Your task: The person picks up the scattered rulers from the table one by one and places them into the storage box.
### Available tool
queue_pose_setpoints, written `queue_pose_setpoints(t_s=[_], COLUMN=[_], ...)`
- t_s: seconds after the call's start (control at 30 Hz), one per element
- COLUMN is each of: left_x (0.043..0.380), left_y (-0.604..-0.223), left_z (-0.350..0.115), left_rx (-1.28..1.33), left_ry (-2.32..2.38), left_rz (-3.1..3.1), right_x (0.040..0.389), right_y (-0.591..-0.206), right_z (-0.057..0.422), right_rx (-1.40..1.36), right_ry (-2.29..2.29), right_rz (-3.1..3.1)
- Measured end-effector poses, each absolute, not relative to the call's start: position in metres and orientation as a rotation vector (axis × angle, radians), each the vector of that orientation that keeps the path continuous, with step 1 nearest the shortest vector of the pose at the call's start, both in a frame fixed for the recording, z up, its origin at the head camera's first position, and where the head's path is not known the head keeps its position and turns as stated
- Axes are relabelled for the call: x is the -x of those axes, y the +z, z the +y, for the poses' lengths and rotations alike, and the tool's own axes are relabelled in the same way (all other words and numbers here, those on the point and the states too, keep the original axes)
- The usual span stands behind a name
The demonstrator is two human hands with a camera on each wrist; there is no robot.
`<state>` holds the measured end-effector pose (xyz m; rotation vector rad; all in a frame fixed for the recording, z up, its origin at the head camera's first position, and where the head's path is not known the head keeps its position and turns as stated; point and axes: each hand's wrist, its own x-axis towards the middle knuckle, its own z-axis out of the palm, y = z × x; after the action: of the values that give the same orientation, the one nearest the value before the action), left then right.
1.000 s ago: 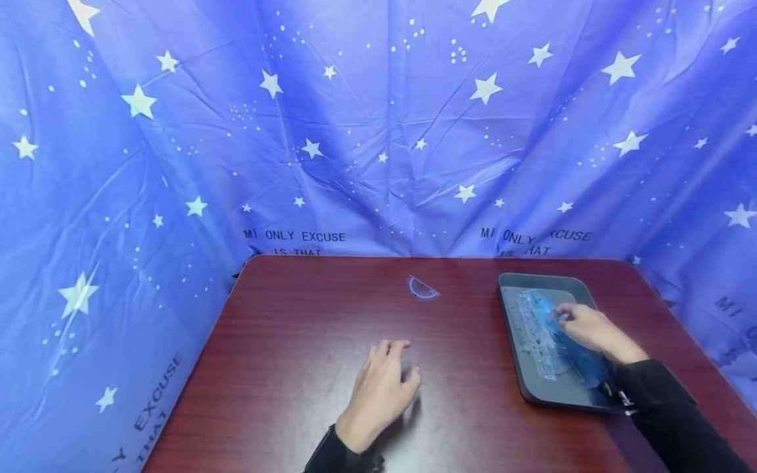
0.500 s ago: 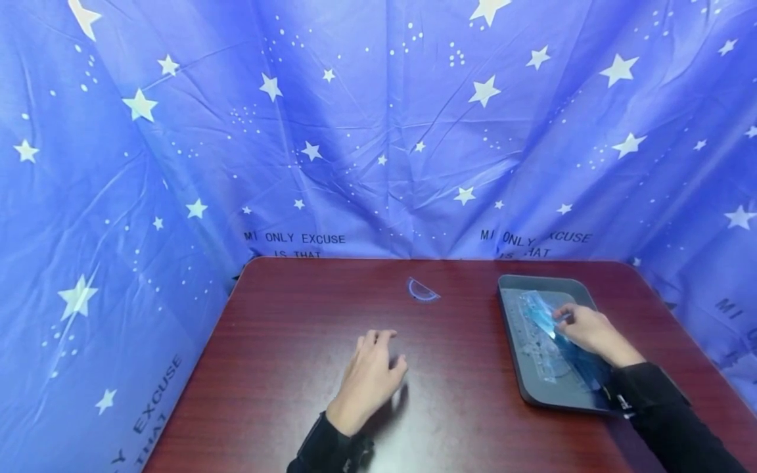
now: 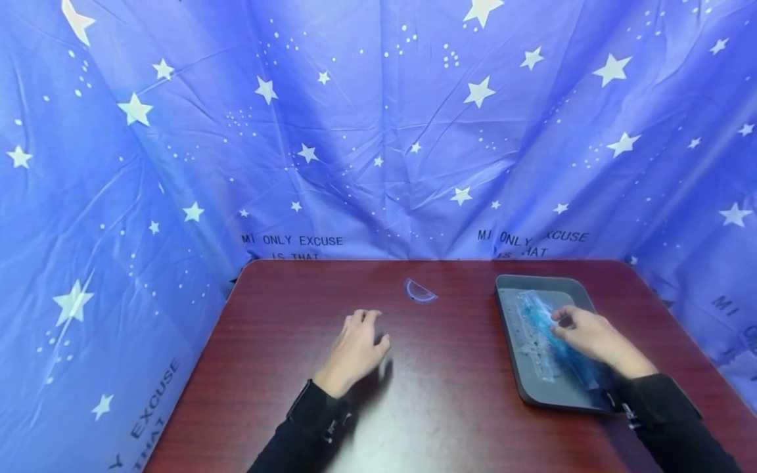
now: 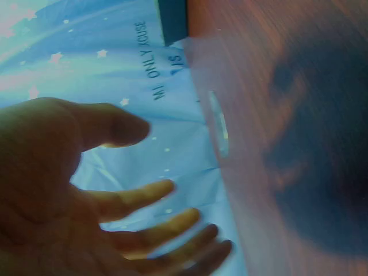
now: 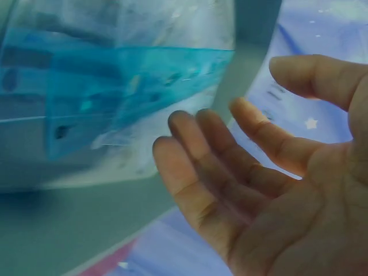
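My left hand [image 3: 355, 348] hovers over the table with relaxed fingers and nothing in it; in the left wrist view its thumb and fingers [image 4: 144, 195] stand apart. Beyond it, a clear protractor [image 3: 420, 291] lies near the table's far edge. My right hand [image 3: 591, 335] is over the grey tray [image 3: 520, 384], loosely bent. The right wrist view shows its fingers [image 5: 175, 167] apart from the clear and blue translucent plastic pieces [image 5: 138, 86] in the tray. One clear strip [image 3: 541, 355] looks like a ruler; the exact kind of the blue piece is blurred.
The dark red wooden table [image 3: 284, 295] reaches back to a blue curtain [image 3: 355, 131] with white stars, which also hangs at both sides. The tray's raised rim stands at the right of the table.
My left hand has moved left and farther from me over the table. My right hand stays above the tray, nearly in place. The protractor has not moved.
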<state>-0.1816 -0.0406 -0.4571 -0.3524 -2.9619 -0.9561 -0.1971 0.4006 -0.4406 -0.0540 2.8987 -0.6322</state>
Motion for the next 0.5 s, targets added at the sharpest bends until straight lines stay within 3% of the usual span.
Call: queue_pose_setpoints(t_s=[0.5], left_x=[0.233], left_y=[-0.461], left_z=[-0.011], left_rx=[0.502], left_ry=[-0.755], left_rz=[-3.075], right_x=[0.140], right_y=[-0.416], right_z=[0.305], right_rx=[0.431], right_ry=[-0.752], right_rz=[3.078])
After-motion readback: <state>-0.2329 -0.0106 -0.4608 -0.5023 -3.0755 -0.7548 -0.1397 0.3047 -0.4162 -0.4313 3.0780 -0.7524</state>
